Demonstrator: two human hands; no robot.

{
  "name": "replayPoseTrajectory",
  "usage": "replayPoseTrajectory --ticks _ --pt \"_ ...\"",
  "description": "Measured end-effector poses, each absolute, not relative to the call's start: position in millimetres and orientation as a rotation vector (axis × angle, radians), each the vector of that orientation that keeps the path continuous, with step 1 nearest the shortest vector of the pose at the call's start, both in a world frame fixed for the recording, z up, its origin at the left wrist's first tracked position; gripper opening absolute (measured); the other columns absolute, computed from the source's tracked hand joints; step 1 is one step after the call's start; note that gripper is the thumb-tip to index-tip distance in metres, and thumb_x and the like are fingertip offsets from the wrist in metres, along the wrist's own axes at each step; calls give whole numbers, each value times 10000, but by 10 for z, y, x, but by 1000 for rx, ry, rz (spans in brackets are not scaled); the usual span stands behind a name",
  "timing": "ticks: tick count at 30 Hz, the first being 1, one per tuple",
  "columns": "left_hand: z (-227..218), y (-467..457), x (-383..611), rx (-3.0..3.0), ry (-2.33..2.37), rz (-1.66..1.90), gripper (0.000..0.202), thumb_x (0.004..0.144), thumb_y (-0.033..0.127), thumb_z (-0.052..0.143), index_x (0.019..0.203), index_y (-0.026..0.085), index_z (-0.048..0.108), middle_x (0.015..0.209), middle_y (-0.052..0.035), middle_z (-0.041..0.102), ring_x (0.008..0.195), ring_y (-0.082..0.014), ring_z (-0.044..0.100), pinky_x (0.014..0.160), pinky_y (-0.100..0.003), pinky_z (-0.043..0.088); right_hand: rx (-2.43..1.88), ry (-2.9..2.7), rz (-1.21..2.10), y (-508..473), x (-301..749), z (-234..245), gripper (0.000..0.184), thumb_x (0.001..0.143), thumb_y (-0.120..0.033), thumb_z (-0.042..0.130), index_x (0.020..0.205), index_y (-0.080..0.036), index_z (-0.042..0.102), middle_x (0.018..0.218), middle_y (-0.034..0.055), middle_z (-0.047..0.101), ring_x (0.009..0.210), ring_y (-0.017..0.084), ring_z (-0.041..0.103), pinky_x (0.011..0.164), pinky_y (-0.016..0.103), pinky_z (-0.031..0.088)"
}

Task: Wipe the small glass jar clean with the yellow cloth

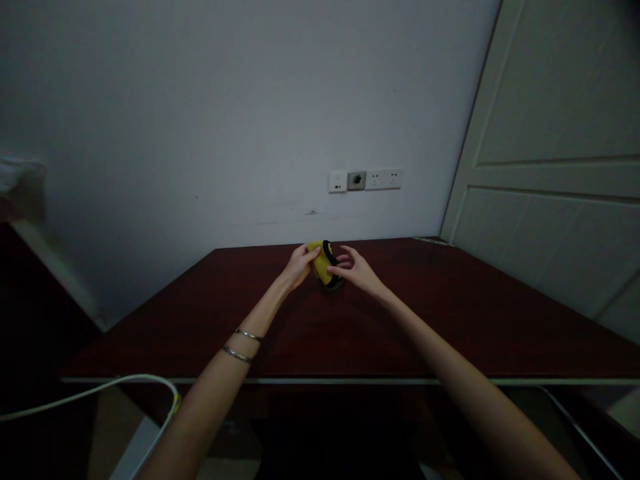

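Note:
A small yellow cloth item with a black edge band (321, 269) is held just above the dark red tabletop (300, 347), near the middle; its exact kind I cannot make out. My left hand (299, 263) grips its left side, thumb on top of the yellow fabric and fingers mostly hidden behind. On the opposite side, my right hand (359, 272) has its thumb and curled fingers at the black band, pinching the rim. A dark patch shows directly under the item, and whether it is a shadow or part of the item is unclear.
White wall with a row of switches and sockets (365, 180) rises behind the table. A pale panelled door (545, 147) stands at the right. A white cable (135, 378) loops past the table's front left edge, close to my left forearm.

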State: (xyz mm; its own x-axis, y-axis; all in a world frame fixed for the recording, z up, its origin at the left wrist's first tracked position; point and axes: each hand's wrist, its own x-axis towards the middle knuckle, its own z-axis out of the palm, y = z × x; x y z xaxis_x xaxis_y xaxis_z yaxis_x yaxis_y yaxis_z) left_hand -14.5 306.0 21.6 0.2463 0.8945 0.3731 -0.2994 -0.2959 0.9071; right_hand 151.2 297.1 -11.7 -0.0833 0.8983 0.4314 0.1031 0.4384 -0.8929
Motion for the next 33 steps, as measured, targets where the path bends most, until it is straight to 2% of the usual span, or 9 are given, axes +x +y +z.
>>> replayPoseTrajectory --ticks 5,13,16,19,22,25,30,33 --pt "172 3084 -193 1443 645 1368 264 653 292 684 850 120 649 878 -73 665 813 -175 598 782 -294 432 -828 -1536 814 2965 1435 -150 701 552 -327 756 1182 -189 483 1077 107 612 922 194 617 831 379 501" --pt "140 3115 -222 1505 645 1353 329 667 298 681 949 133 639 984 -86 653 899 -178 587 837 -307 433 -857 -1604 667 2964 1502 -84 355 624 -296 675 949 -153 653 910 67 685 834 211 629 790 368 494" --pt "58 3188 -289 1567 745 1317 443 667 321 683 1064 148 587 1052 -113 622 962 -202 577 862 -346 428 -867 -1543 614 3080 1707 -35 331 644 -255 621 957 -155 655 917 56 682 844 218 626 789 366 488" --pt "-133 3254 -350 1633 985 1274 668 540 289 777 1142 136 529 1121 -158 580 1038 -246 544 915 -386 401 -1024 -1522 374 3231 1963 2 321 632 -233 618 938 -151 664 950 66 660 881 232 606 823 380 465" --pt "-395 3292 -335 1678 1118 1189 882 437 285 827 1222 128 459 1258 -205 477 1167 -300 454 986 -410 339 -1021 -1776 147 3322 2099 18 317 650 -179 594 959 -160 662 969 72 648 894 225 590 845 374 447" --pt "-631 3335 -246 1714 1115 1099 1060 391 315 842 1303 101 348 1316 -230 408 1217 -318 404 1033 -421 282 -903 -2118 -14 3327 2049 17 374 691 -134 563 1055 -195 624 1056 65 633 969 211 562 875 355 425" --pt "-808 3443 -100 1690 1120 1119 1214 416 364 831 1373 74 142 1323 -236 388 1230 -292 392 1044 -405 280 -789 -2577 -329 3318 1836 -41 423 760 -115 543 1166 -232 546 1159 54 608 1057 210 493 872 355 391" --pt "-821 3487 -67 1701 1067 1128 1204 426 347 831 1374 86 136 1321 -221 399 1224 -274 402 1041 -391 292 -751 -2692 -481 3350 1779 -94 380 804 -149 519 1178 -216 534 1191 66 594 1077 217 476 841 352 377"
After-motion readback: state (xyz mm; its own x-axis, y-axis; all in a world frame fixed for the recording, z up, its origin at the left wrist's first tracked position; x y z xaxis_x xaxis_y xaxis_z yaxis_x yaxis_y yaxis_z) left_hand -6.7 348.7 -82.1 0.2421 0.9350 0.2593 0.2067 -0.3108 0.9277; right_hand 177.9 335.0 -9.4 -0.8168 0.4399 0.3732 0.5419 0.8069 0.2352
